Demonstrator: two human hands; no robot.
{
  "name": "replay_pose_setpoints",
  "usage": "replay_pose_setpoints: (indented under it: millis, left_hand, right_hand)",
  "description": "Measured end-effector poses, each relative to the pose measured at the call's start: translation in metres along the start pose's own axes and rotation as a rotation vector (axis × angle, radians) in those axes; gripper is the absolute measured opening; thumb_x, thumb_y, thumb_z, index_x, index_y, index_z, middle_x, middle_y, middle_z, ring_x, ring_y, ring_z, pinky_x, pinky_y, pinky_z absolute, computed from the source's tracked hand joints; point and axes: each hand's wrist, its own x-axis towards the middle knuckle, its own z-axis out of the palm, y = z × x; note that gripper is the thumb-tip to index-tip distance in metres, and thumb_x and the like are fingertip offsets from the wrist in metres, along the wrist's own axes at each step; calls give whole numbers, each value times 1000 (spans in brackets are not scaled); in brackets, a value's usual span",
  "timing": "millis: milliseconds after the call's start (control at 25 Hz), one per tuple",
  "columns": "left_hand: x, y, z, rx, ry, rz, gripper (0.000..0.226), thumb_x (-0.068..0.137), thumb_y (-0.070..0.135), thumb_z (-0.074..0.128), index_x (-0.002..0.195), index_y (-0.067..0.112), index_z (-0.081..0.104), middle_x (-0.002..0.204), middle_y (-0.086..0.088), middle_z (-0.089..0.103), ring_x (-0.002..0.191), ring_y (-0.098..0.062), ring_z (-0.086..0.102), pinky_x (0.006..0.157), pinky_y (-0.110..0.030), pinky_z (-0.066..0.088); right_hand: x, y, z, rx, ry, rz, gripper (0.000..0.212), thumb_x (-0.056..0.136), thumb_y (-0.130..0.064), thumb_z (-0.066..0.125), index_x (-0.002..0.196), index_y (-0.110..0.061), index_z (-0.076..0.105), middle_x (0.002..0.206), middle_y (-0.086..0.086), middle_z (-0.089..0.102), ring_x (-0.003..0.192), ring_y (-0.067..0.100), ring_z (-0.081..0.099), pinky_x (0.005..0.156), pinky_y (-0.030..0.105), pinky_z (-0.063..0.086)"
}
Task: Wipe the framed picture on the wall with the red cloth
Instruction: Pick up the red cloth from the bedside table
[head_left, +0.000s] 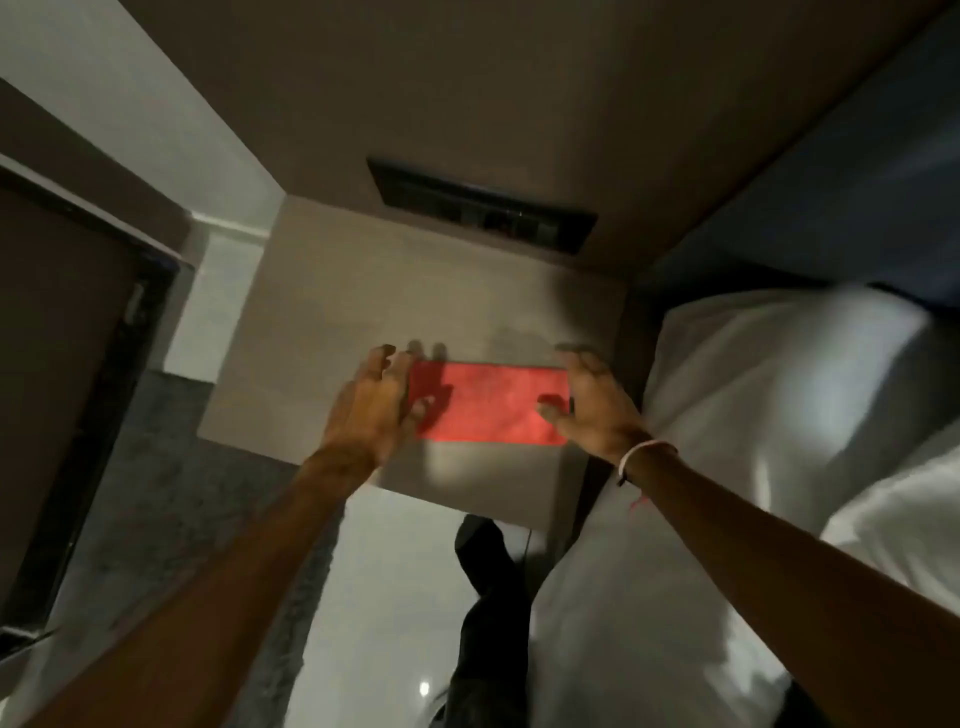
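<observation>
Red cloth (488, 405) lies flat on nightstand (332, 312), spread hands (374, 405) (592, 405) at its short edges.

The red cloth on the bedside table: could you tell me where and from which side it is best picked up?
The red cloth lies flat, folded into a rectangle, on the bedside table. It is probably best pinched at its two short ends from above, since the left hand and right hand already sit open at those ends. Flat cloth offers only edges to grip.
</observation>
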Motion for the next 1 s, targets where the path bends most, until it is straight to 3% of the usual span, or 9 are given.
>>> replay_pose_setpoints:
  millis: [160,280,400,520,640,720,800,880,1000]
  left_hand:
    - [37,1,34,25,75,133,72,87,33,71,151,18,42,157,-19,41,141,-40,45,115,-49,43]
    - [73,9,38,163,-54,220,80,84,35,74,154,27,37,157,-9,43,141,-35,45,113,-48,38]
    - [84,8,43,256,-160,183,66,80,31,78,141,25,53,149,-8,51,137,-32,48,110,-43,35]
    - [78,-1,29,-18,-242,139,33,76,17,84,106,10,71,114,-12,68,112,-27,63,97,-33,44]
    - [60,7,-21,-382,-310,123,24,78,5,81,75,15,60,78,-6,56,78,-21,53,76,-35,43]
    - [45,22,-63,-481,-272,177,24,81,1,78,76,11,57,74,-8,52,71,-18,49,68,-30,40]
    - [26,50,-111,-533,-195,261,20,82,-3,77,81,5,59,72,-9,51,62,-9,48,58,-22,39]
    - [13,82,-159,-589,-115,327,23,80,-4,79,77,7,60,62,2,51,49,3,45,49,-12,36]
    - [-31,149,-243,-637,-10,453,24,76,-1,84,72,10,63,57,9,52,49,2,44,49,-15,36]
  right_hand:
    - [43,7,16,-177,-37,-69,76,84,-37,76,148,-11,44,151,14,51,140,36,45,116,44,39]
    - [54,13,29,-251,-43,-70,72,80,-37,80,140,-11,49,142,15,55,133,36,48,111,44,44]
    - [53,21,37,-108,-49,-64,48,78,-27,83,118,-8,65,125,16,63,120,35,57,100,37,49]
    - [41,25,27,211,-52,-19,27,74,-15,87,95,-5,74,105,14,68,101,25,63,87,29,47]
    - [18,15,-11,525,-77,4,30,77,-2,85,70,-20,63,69,-9,63,64,-1,60,64,20,48]
    - [0,0,-42,653,4,1,35,79,5,81,68,-19,58,63,-11,61,56,-7,59,56,12,48]
    - [-22,-23,-89,777,143,-25,28,80,6,80,73,-11,59,69,-1,60,57,-5,59,56,14,50]
    - [-44,-45,-139,816,289,-74,20,79,2,83,80,-6,64,72,3,63,58,-2,59,57,15,51]
    - [-103,-74,-232,845,518,-180,16,77,-3,85,84,-2,71,74,3,69,61,-1,64,59,15,54]
